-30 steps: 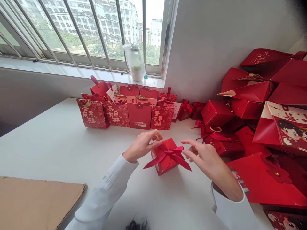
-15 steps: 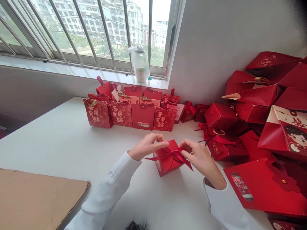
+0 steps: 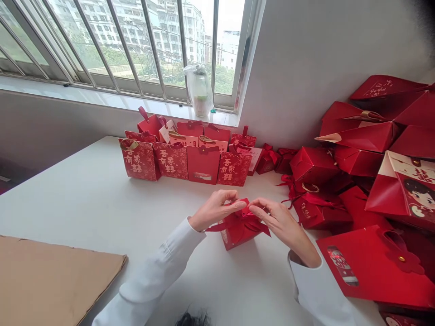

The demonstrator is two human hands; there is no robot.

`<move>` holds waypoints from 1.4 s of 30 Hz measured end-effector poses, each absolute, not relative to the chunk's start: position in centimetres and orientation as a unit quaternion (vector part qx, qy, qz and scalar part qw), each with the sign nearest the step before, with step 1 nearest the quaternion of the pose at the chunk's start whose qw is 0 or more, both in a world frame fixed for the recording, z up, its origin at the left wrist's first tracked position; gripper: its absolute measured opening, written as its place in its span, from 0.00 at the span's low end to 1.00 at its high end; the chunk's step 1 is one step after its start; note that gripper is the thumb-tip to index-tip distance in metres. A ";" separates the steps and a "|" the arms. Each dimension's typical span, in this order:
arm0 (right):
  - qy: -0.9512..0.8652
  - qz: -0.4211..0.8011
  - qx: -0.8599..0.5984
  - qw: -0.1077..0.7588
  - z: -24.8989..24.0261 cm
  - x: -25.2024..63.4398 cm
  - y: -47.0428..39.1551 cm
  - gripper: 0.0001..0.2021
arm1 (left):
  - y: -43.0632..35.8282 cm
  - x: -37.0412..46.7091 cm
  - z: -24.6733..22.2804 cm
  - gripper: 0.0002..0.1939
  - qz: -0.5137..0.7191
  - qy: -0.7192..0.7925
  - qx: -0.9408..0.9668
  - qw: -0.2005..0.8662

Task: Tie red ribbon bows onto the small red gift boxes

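A small red box point(image 3: 238, 236) stands on the white table, with a red ribbon point(image 3: 243, 221) tied in a bow across its top and loose ends reaching out to both sides. My left hand point(image 3: 219, 209) is over the box's left back part, its thumb and fingers pinched at the bow; what lies between the tips is too small to make out. From the right, my right hand point(image 3: 277, 217) meets the bow, fingers curled and thumb close to the index finger. Its fingertips almost touch those of my left hand, and they partly cover the knot.
Rows of red gift bags point(image 3: 171, 162) stand at the back by the wall. Red boxes and bags point(image 3: 360, 154) are piled on the right. Brown cardboard point(image 3: 54, 280) lies at the left front. A plastic-wrapped cup point(image 3: 201, 97) stands on the windowsill.
Both hands have moved closer together over the middle of the bow, my left hand to the right and my right hand to the left. The bow's loops are now more covered.
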State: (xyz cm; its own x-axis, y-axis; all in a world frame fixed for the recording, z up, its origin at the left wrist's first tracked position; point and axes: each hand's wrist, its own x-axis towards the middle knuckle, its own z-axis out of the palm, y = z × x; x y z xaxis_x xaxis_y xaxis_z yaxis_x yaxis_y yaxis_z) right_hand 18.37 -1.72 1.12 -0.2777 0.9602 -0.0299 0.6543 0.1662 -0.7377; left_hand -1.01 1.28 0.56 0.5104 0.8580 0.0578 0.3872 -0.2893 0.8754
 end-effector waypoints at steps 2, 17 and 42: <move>-0.719 0.333 -0.566 0.227 0.8 18.1 -1.7 0.14 | 1.0 -1.0 0.6 0.13 0.292 0.436 0.755 0.394; -0.766 0.329 -0.493 0.247 0.6 18.6 -1.4 0.06 | -4.2 0.4 -1.6 0.05 0.278 0.552 0.769 0.164; -0.807 0.295 -0.424 0.287 -0.7 19.2 -0.2 0.12 | -2.8 -1.1 -3.5 0.12 0.321 0.302 0.869 -0.223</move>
